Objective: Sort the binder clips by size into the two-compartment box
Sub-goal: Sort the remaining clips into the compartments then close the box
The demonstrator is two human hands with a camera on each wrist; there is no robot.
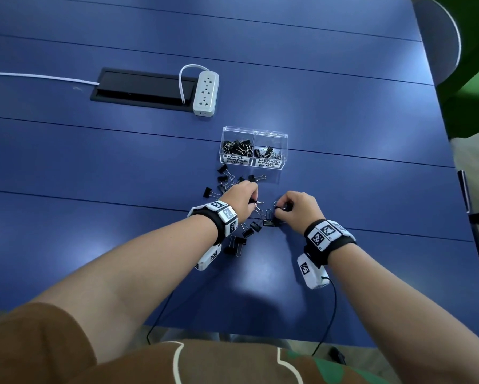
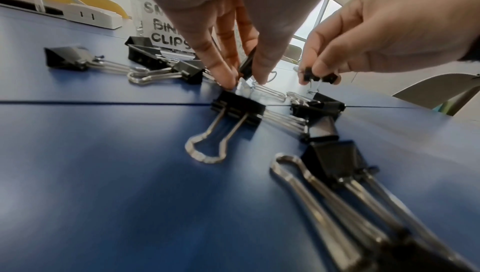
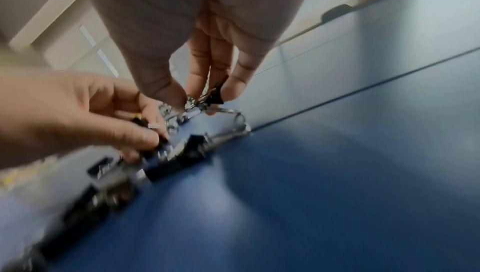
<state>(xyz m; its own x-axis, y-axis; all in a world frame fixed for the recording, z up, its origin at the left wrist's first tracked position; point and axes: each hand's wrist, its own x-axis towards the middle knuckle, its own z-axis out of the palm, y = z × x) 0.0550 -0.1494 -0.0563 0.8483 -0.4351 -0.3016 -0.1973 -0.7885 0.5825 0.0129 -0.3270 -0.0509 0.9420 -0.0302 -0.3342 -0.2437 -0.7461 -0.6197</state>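
Hands each pinch one clip: left hand (image 1: 242, 196) and right hand (image 1: 298, 206). Tangled wire handles among loose binder clips (image 1: 239, 239) could snag, dragging extras toward the box (image 1: 284, 151).

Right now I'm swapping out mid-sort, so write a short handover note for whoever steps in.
Left hand: pinches a small clip just above the table.
Right hand: pinches another small clip, also lifted.
Box: stands beyond the pile, labelled small on its left half, medium on its right.
Done: both halves already hold clips.
Left: drop the two held clips in the half that fits their size, then sort the loose clips scattered between the box and the wrists.
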